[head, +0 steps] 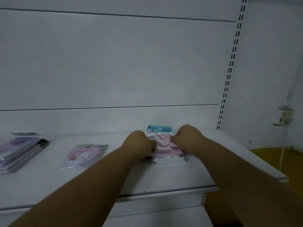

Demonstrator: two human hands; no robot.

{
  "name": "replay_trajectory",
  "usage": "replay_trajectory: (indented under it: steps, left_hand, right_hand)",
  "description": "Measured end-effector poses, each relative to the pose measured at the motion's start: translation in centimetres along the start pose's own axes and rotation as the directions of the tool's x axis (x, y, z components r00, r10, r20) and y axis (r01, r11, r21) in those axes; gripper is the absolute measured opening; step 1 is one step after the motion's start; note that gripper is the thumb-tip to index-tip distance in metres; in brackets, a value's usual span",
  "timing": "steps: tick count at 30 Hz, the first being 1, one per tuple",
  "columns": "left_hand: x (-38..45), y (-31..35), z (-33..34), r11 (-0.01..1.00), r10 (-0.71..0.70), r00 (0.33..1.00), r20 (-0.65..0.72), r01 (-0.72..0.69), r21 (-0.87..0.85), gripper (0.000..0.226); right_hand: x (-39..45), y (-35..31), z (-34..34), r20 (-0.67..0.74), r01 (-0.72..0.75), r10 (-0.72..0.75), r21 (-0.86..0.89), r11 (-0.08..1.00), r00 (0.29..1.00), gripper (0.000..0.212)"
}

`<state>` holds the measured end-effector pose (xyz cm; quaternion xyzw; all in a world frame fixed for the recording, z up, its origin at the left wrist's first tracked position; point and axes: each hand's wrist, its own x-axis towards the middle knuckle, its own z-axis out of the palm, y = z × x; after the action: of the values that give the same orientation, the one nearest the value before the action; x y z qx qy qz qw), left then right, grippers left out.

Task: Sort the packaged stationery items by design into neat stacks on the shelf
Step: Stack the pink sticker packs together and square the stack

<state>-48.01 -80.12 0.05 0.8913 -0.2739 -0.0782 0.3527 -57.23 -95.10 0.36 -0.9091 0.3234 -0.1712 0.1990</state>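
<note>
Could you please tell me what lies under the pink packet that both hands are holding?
Under the pink packet sits a stack of similar packets on the shelf. Their designs are covered; only edges show.

Both forearms are bare (no sleeves, watch or rings visible), left hand (139, 143) and right hand (186, 136) alike.

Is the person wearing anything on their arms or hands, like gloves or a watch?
No. The left hand and right hand are bare, with no gloves, and both forearms show no sleeves, watch or bracelets. The fingers are mostly hidden, so rings cannot be ruled out.
</note>
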Motion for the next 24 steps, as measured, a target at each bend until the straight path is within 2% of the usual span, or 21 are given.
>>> replay_trajectory:
  steps: [5, 9, 13, 15, 18, 20, 22, 24]
  left_hand:
    - [0.0, 0.7, 0.1, 0.99, -0.061, 0.996, 0.06, 0.068, -0.123, 0.017]
    - [-0.5, 1.1, 0.4, 0.984, -0.07, 0.997, 0.037, 0.075, -0.159, 0.016]
    - [-0.7, 2.0, 0.9, 0.972, -0.05, 0.997, 0.051, 0.06, -0.226, 0.015]
    - [-0.8, 2.5, 0.8, 0.922, -0.102, 0.992, 0.073, 0.122, -0.367, 0.016]
    - [-0.9, 2.2, 0.2, 0.848, -0.155, 0.987, 0.038, 0.153, -0.507, 0.021]
    - [-0.7, 1.8, 0.1, 0.77, -0.136, 0.99, 0.026, 0.122, -0.626, 0.03]
    - [-0.9, 1.5, -0.1, 0.698, -0.085, 0.996, 0.012, 0.068, -0.712, 0.052]
    - [-1.1, 1.1, -0.1, 0.687, 0.023, 0.999, -0.024, -0.033, -0.726, 0.071]
  right_hand:
    - [0.5, -0.2, -0.1, 0.006, -0.057, 0.057, 0.017, 0.998, 0.998, 0.022]
    - [0.3, -0.2, -0.3, 0.021, -0.085, 0.084, 0.051, 0.995, 0.996, 0.02]
    - [0.2, -0.6, -0.4, 0.029, -0.088, 0.088, 0.002, 0.996, 0.996, 0.02]
    - [0.1, -0.6, -0.2, 0.043, -0.128, 0.124, 0.118, 0.985, 0.991, 0.021]
    - [-0.2, 0.0, 0.3, 0.032, -0.169, 0.174, 0.459, 0.873, 0.984, 0.02]
    - [-0.6, 0.2, 0.6, -0.039, -0.083, 0.126, 0.553, 0.829, 0.991, 0.016]
    - [-1.0, 0.1, 0.7, -0.143, 0.052, 0.032, 0.546, 0.836, 0.989, 0.012]
    - [-1.3, 0.0, 0.6, -0.191, 0.147, -0.041, 0.583, 0.799, 0.981, 0.015]
